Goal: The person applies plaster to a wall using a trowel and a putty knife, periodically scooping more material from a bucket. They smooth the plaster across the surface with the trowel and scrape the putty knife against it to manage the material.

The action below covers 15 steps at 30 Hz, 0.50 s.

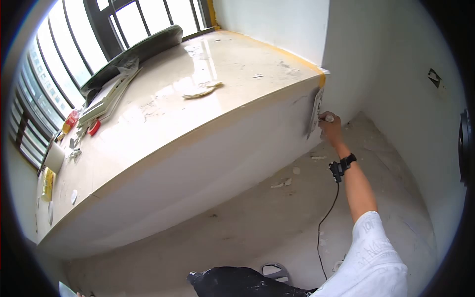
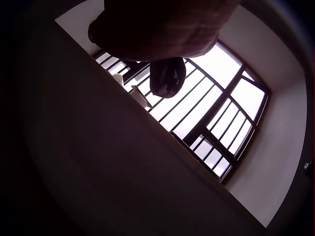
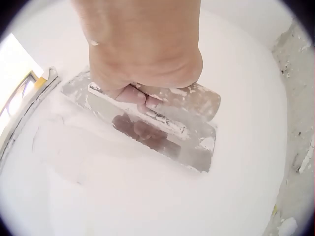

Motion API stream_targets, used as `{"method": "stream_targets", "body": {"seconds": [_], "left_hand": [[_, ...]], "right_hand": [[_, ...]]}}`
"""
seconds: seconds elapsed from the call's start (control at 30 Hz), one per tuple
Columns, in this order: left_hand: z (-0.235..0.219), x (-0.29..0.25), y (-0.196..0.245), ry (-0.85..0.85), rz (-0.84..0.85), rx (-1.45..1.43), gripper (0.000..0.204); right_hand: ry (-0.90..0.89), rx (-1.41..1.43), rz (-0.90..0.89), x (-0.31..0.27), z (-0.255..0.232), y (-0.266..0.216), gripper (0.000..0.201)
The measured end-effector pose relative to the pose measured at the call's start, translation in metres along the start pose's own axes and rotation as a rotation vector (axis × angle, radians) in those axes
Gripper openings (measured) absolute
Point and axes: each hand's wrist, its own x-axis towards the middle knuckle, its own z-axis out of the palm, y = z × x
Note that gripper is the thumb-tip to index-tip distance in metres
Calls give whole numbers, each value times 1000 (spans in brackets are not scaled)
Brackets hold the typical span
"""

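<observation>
My right hand (image 1: 330, 126) grips the handle of a plastering trowel (image 3: 197, 147). The metal blade is smeared with white plaster and lies close along the white front face (image 1: 237, 143) of the window ledge, near its right-hand corner. In the right wrist view the knuckles sit over the handle, and part of the blade is hidden beneath the hand. My left hand (image 2: 167, 29) is a dark shape in its wrist view, with the rounded dark end of a handle (image 2: 167, 78) sticking out below it. A pale flat blade (image 1: 65, 290) shows beside its fingertips at the head view's lower left edge.
On the ledge top (image 1: 163, 119) lie a crumpled pale scrap (image 1: 203, 90), stacked strips (image 1: 106, 101), red tape (image 1: 94, 127) and a yellow packet (image 1: 48, 184). Barred windows stand behind. A cable (image 1: 319, 237) hangs from the right wrist to the debris-strewn floor (image 1: 237, 218).
</observation>
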Motion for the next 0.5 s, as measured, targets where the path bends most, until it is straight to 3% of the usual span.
{"method": "stream_targets", "body": {"seconds": [0.03,0.1,0.13,0.23,0.3,0.37,0.47,0.5], "left_hand": [[-7,3,-7,15,9,8,47],[-35,14,-28,-172,124,140,49],[-51,26,-38,-213,4,96,47],[-12,0,-36,-202,44,169,43],[23,-21,-33,-195,51,121,44],[54,-37,-32,-340,158,65,48],[78,-55,-32,-365,-61,-139,53],[93,-69,-45,-405,8,-136,39]], "right_hand": [[-68,-19,-13,-5,4,-8,18],[-97,-67,-62,-21,20,-26,16],[-101,-103,-134,-31,32,-34,16],[-189,-241,-257,-64,68,-63,18],[-225,-191,-215,-91,98,-88,20],[-194,-180,-324,-121,136,-105,21],[-252,-198,-311,-174,199,-137,19],[-264,-240,-334,-195,222,-148,19]]}}
